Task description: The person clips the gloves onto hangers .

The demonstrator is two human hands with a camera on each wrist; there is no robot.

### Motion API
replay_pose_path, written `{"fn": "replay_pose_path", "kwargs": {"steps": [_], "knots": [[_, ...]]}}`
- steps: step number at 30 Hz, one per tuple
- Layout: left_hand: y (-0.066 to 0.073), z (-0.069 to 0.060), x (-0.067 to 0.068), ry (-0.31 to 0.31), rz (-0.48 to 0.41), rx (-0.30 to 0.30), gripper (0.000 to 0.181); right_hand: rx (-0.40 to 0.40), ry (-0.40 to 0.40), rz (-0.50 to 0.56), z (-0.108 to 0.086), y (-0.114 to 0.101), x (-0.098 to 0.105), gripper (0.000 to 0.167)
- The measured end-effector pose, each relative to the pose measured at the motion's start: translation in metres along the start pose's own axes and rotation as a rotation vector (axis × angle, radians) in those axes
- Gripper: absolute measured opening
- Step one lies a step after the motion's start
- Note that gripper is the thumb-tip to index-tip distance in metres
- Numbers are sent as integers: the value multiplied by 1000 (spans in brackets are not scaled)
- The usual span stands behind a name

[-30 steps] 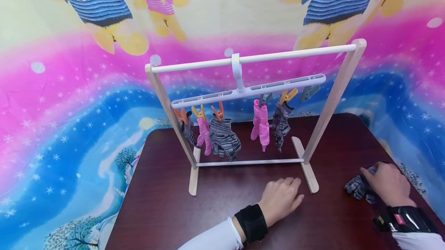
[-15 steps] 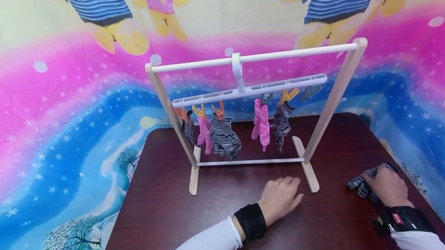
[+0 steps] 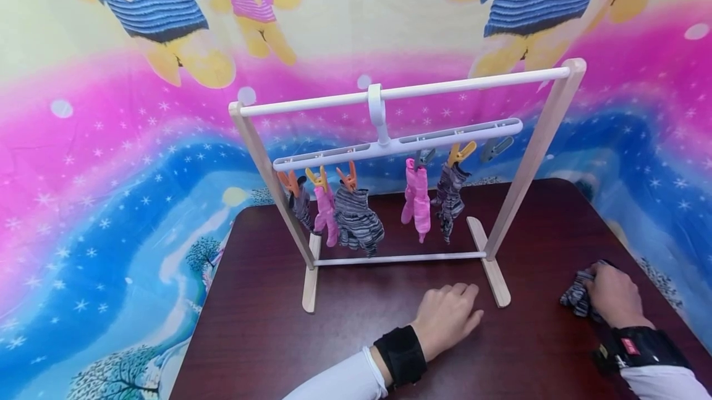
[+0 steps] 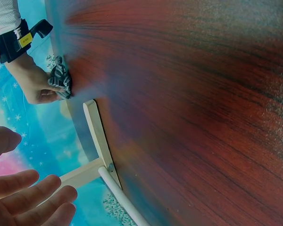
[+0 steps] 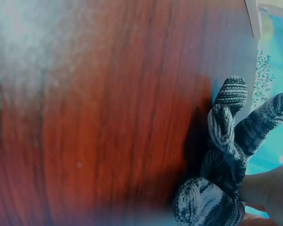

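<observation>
At the right side of the table my right hand (image 3: pixel 614 298) pinches a grey-and-black knit glove (image 3: pixel 580 293). In the right wrist view the glove (image 5: pixel 224 174) is bunched, with several of its fingers sticking out past my thumb. My left hand (image 3: pixel 447 313) lies low over the table in front of the drying rack, holding nothing; the left wrist view shows its fingers (image 4: pixel 35 193) loosely extended. Behind it a white hanger (image 3: pixel 384 146) hangs from the rack's top bar (image 3: pixel 473 86). Clipped beneath are dark knit gloves (image 3: pixel 358 221) and pink knit pieces (image 3: pixel 417 199).
The rack's wooden feet (image 3: pixel 489 273) and low white bar (image 3: pixel 400 259) stand on the dark table (image 3: pixel 250 350). A grey clip (image 3: pixel 497 148) at the hanger's right end holds nothing. A patterned cloth backdrop (image 3: pixel 139 140) rises behind and beside the table.
The glove in my right hand has gone from spread-out fingers to a smaller bunch, and that hand has shifted slightly. My left hand stays in place.
</observation>
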State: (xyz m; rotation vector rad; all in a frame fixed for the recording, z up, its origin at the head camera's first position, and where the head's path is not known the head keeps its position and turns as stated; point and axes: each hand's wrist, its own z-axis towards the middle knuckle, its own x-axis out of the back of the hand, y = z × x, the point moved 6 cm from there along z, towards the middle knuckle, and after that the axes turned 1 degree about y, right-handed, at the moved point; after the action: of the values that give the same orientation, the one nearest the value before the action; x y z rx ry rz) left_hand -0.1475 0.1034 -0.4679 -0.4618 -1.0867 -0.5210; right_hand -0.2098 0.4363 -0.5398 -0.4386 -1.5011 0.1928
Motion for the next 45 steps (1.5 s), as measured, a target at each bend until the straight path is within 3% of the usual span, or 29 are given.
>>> {"fn": "replay_pose_path", "kwargs": {"steps": [11, 30, 45], "knots": [[-1, -1, 0, 4, 5, 1, 29, 33, 32, 36, -5, -22, 4, 21], [-11, 8, 5, 22, -47, 52, 31, 274, 314, 203, -21, -93, 41, 16], [-24, 22, 16, 42, -118, 90, 35, 309, 333, 191, -30, -129, 44, 17]]}}
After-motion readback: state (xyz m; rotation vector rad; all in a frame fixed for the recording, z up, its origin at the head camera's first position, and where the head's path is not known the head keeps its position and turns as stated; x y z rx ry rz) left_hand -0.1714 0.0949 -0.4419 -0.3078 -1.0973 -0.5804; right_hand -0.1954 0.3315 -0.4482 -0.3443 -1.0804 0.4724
